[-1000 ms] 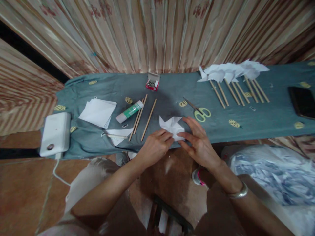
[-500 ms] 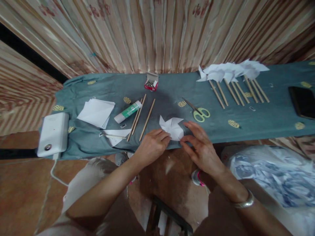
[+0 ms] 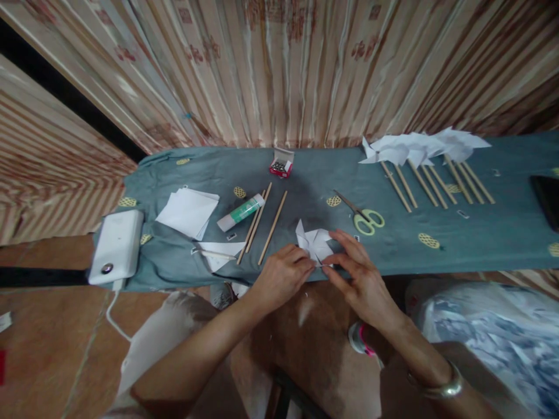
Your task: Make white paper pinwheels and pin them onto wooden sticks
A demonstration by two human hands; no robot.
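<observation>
A folded white paper pinwheel [image 3: 315,241] lies at the table's near edge, between my hands. My left hand [image 3: 286,270] is closed, with thumb and fingertips pinching its lower left edge. From the right, my right hand [image 3: 356,273] curls its fingers over the pinwheel's right side, its thumb at the lower right edge; the exact grip is partly hidden. Green-handled scissors [image 3: 364,220] lie just beyond my right hand. Several wooden sticks [image 3: 271,230] and a glue stick [image 3: 241,213] rest left of the pinwheel.
Finished pinwheels on sticks [image 3: 421,150] lie in a row at the back right. A small open red box [image 3: 280,166] holds metal pins. Stacked white paper [image 3: 187,212], a pencil [image 3: 216,254] on a paper scrap and a white power bank [image 3: 117,244] are leftward; a black phone [image 3: 548,201] lies far right.
The view has shifted, so the table appears lower and further right. My right fingers have come in from beside the pinwheel onto its right edge; my left hand keeps its pinch.
</observation>
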